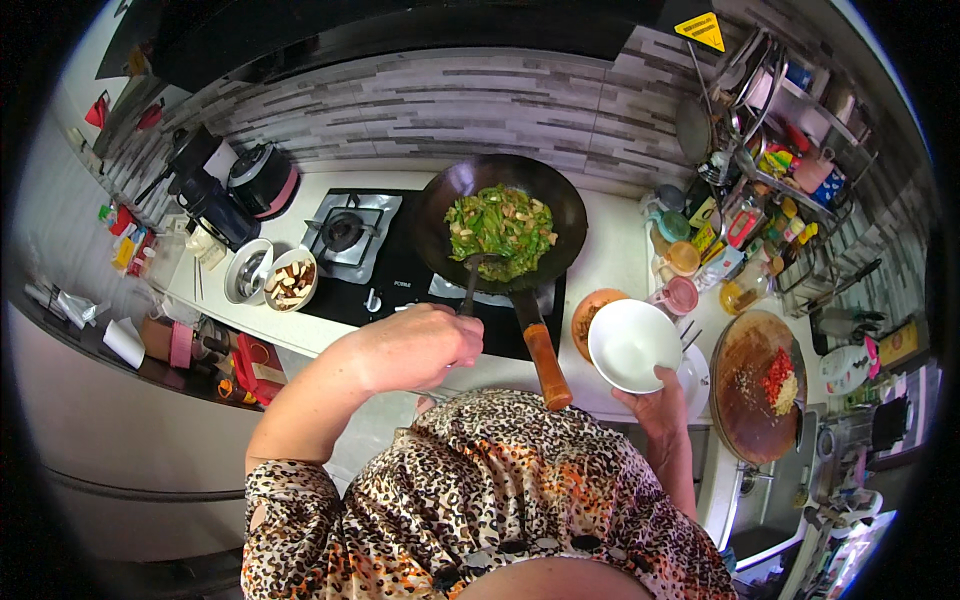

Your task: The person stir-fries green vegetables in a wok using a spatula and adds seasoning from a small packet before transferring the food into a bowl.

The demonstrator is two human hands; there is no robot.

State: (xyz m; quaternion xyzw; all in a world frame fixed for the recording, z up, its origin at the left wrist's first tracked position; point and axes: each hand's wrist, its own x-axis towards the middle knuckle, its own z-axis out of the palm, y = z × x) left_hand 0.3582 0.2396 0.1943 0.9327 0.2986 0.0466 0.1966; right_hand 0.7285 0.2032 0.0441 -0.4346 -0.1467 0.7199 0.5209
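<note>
My left hand (424, 343) grips the handle of a metal cooking spatula or ladle (471, 289). Its head rests at the near edge of stir-fried green vegetables with pale pieces (499, 221), inside a dark wok (564, 217). The wok sits on the right side of a black gas hob (397, 259), its wooden handle (546, 367) pointing towards me. In my right hand (656, 405) is a white bowl (634, 346), held by its near rim and tilted. No food shows inside it. Partly behind the bowl lies an orange dish with brown bits (592, 315).
Left of the free burner (345, 231) stand a bowl of sliced food (291, 285), a metal bowl (249, 271) and a rice cooker (262, 180). To the right, a round chopping board (739, 405) bears chopped red and pale pieces, near jars (681, 259) and a sink (772, 517).
</note>
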